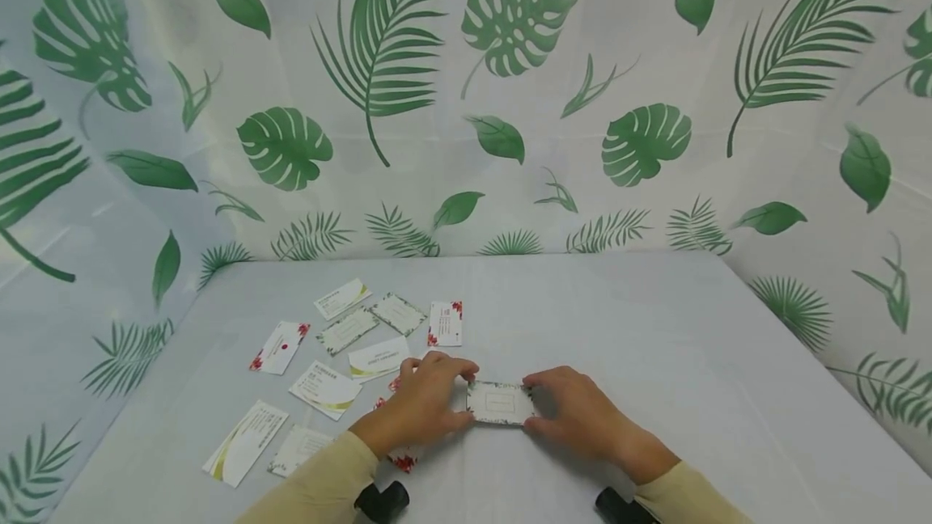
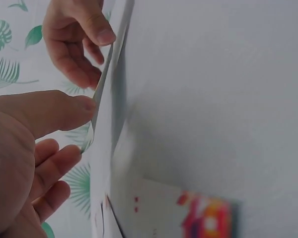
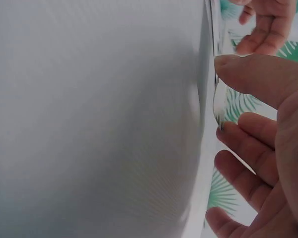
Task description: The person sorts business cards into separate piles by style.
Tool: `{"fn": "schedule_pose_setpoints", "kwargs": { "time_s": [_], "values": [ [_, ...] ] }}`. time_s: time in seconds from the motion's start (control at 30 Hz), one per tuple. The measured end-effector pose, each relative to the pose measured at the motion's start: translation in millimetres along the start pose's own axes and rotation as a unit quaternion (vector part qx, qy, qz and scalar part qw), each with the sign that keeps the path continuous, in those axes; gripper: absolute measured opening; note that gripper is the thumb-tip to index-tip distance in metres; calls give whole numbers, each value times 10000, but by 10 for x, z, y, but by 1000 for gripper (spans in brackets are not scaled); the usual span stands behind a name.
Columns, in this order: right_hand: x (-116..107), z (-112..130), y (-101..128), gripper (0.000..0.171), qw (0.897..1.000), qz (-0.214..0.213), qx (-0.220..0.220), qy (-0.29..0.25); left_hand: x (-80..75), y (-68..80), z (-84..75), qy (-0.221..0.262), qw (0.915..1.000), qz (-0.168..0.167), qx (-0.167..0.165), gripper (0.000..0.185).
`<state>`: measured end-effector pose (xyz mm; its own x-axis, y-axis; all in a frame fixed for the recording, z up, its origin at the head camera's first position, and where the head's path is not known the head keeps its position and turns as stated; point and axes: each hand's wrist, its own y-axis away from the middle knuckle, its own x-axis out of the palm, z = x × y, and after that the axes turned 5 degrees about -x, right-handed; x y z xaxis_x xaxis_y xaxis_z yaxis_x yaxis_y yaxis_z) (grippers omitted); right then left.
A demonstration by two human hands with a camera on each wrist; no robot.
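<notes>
While both hands close in from opp. sides, a leaf-bordered card [image 1: 500, 403] sits at lower centre of the head view, prob. held by its short ends so it can be squared or lifted off the table [image 1: 655, 330]. Left hand [image 1: 425, 399] pinches its left end, thumb & fingers curled; right hand [image 1: 575, 415] pinches the right end likewise. Card lies directly between them, touching both. Other cards [image 1: 342, 338] are scattered to the left, one red-flowered card [image 1: 445, 323] just above the left hand.

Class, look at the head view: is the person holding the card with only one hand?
No: both the left hand and the right hand pinch the card, one at each short end.
</notes>
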<state>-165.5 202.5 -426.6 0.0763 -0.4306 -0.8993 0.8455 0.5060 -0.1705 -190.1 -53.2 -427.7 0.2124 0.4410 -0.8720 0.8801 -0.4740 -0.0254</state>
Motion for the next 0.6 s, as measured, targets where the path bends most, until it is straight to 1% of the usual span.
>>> {"fn": "schedule_pose_setpoints", "kwargs": {
  "time_s": [0.1,0.2,0.3,0.37,0.47,0.6],
  "values": [
    [-56,-52,-95,48,9999,63,99,30,-28,-126,14,-21,10000,-25,-3,56],
    [-132,-148,-248,48,9994,196,277,2,-68,-332,23,-122,9999,-23,4,56],
    [-159,-276,-411,47,9982,325,491,-66,-100,-540,51,-130,9999,54,-5,54],
    [-154,-359,-517,47,9974,359,612,-101,-121,-667,73,-84,9998,130,-112,54],
    [-143,-463,-671,48,9960,365,809,-133,-145,-837,115,73,9990,240,-358,54],
    [-139,-552,-832,49,9925,427,1125,-228,-156,-1016,147,227,9971,295,-668,52]
  ]
}}
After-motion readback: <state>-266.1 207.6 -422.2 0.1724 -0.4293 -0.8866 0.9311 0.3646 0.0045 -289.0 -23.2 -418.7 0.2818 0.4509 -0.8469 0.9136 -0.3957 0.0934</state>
